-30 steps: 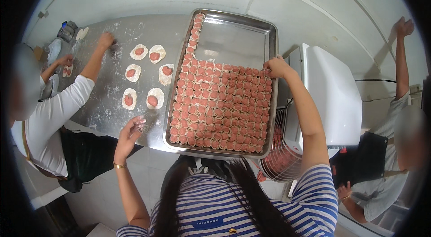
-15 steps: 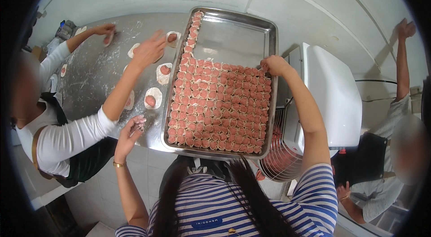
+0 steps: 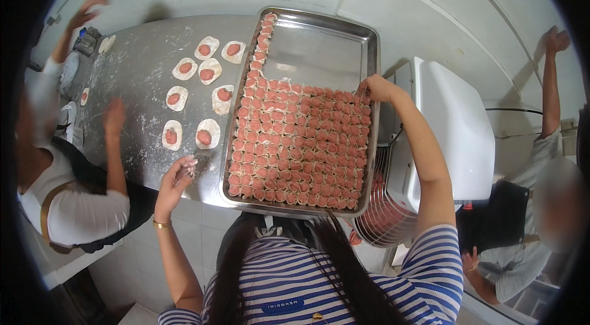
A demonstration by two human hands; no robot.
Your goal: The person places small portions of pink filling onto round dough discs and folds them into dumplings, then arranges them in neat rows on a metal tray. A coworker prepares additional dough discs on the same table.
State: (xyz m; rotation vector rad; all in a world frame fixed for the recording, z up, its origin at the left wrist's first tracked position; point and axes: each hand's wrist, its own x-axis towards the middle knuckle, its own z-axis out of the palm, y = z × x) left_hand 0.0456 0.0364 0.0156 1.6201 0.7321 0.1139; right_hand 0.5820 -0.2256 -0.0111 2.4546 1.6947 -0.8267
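Note:
A large metal tray (image 3: 307,16) stands in front of me, packed with rows of open-topped dumplings (image 3: 295,146) filled with pink meat. One narrow line of them runs up its left side. My right hand (image 3: 376,87) reaches over the tray's right rim, fingers pinched on a dumpling at the end of the top row; its fingertips partly hide that dumpling. Left of the tray, my left hand (image 3: 174,183) hovers by the table's front edge, floury fingers half curled and apart, holding nothing. Nearest to it is a round wrapper (image 3: 208,125) topped with meat.
More meat-topped wrappers (image 3: 177,99) lie on the floury metal table (image 3: 138,48). At left a co-worker's hand (image 3: 114,117) is over the table. A white machine (image 3: 455,134) and a wire-guarded bowl of meat (image 3: 381,214) stand right of the tray. Another person (image 3: 522,263) is far right.
The co-worker's arm has drawn back left from the wrappers, uncovering several of them. That person's other hand has risen toward the wall. My own hands have barely moved.

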